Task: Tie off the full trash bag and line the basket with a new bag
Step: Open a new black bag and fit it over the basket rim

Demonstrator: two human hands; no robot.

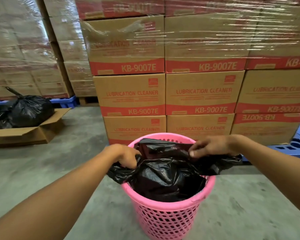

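My left hand (126,157): holding the black bag (164,177) edge.
My right hand (213,146): pinching the other edge.
Tip: I should pull it over the pink basket (164,220) rim evenly.

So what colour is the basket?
Pink, with a holey lattice wall, seen from the head camera.

Both forearms are bare, with no sleeves in view. The left hand (126,155) and right hand (213,144) wear no gloves, rings or watch. A short, pale thumbnail shows on the right hand. Both wrists are bare too.
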